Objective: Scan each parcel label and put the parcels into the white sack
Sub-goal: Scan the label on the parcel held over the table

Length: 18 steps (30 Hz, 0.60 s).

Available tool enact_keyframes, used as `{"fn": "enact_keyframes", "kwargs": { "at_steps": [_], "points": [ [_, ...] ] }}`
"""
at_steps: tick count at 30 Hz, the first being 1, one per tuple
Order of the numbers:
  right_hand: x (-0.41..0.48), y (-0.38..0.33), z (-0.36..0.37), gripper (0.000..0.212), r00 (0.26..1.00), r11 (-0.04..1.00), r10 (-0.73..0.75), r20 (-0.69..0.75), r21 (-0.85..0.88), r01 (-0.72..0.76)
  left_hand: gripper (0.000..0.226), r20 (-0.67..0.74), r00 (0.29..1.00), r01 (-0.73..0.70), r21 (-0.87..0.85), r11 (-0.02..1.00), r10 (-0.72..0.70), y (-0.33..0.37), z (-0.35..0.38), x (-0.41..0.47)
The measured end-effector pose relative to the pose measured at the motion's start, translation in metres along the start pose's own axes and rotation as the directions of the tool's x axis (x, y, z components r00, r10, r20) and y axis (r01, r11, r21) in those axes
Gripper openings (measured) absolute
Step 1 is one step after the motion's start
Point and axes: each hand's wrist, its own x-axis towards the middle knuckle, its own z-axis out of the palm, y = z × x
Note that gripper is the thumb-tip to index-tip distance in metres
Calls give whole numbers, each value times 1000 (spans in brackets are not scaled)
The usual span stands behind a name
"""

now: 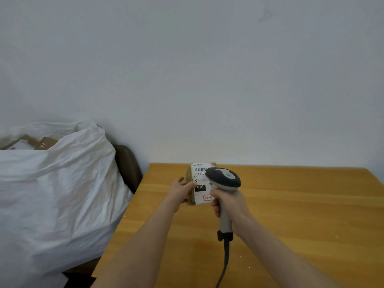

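The crumpled white fabric sack (62, 183) slumps off the left edge of the orange wooden tabletop (291, 204). Over its far edge, my left hand (180, 192) fingers (192, 185) grip the small brown cardboard parcel (200, 183), white label (200, 173) facing me. Just right of it, my right hand (228, 204) clenches the grey handheld scanner (225, 179).

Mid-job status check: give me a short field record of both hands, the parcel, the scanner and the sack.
left hand: grips the parcel at its left edge
right hand: grips the scanner by its handle
parcel: brown, white label facing the camera
scanner: head over the label's right side
white sack: left of the table, open, cardboard boxes inside
table: wooden
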Motion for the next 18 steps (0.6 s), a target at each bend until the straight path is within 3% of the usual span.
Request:
{"fn": "enact_keyframes", "kwargs": {
  "at_steps": [8,14,18],
  "points": [
    [57,-28,91,14,999,999,-23,27,26,22,60,-178,981,-89,-59,994,77,48,-113,-2],
    [90,-47,220,28,995,1000,-19,97,21,17,58,-289,939,-212,-54,976,188,92,-236,12],
    [107,-66,325,16,978,988,-74,197,151,44,66,-301,901,-312,51,949,312,126,-329,37]
  ]
}}
